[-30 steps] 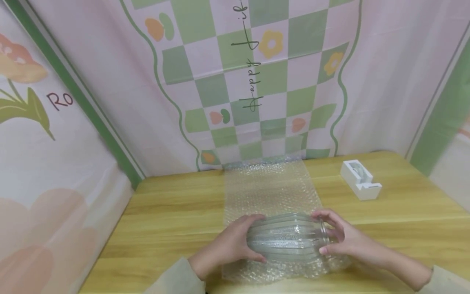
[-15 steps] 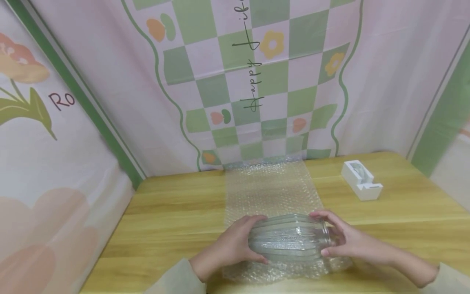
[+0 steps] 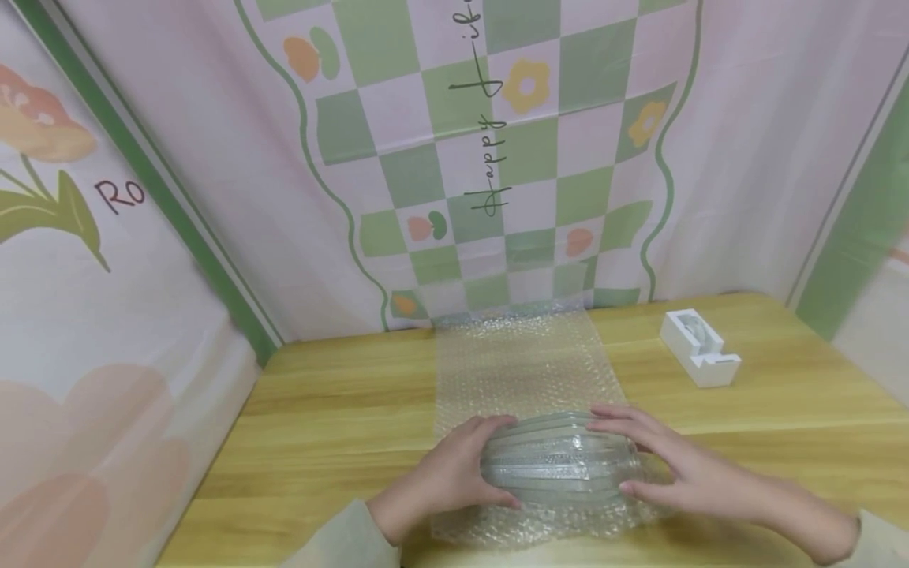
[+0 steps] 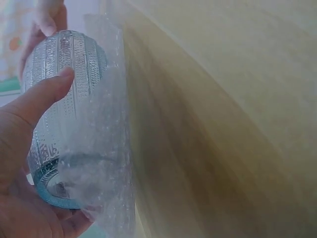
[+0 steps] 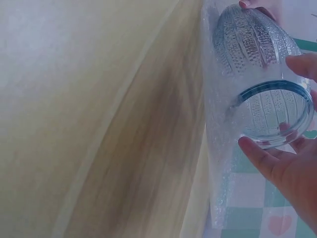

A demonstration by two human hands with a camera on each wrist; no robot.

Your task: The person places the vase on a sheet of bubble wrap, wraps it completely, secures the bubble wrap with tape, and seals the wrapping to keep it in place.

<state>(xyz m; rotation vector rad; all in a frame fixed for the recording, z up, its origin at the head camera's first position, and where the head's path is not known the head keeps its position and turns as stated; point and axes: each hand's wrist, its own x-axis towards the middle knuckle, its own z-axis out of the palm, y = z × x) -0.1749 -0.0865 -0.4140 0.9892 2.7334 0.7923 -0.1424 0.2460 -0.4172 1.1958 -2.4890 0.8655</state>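
Observation:
A clear, ribbed glass vase lies on its side on a sheet of bubble wrap. My left hand grips its base end, thumb on the near side and fingers over the far side. At the mouth end, my right hand holds the vase with fingers over the top and thumb lower down near the rim. The right wrist view shows the round, open rim facing that hand, with thumb and fingers spread around it. In the left wrist view, bubble wrap partly covers the vase's side.
A white tape dispenser with a roll in it stands at the back right of the wooden table. The bubble wrap stretches to the table's back edge, where a patterned curtain hangs. More printed cloth borders the left side.
My right hand has shifted its fingers from the rim further left onto the vase's body, and they are straighter now. The left hand and the vase have stayed nearly in place.

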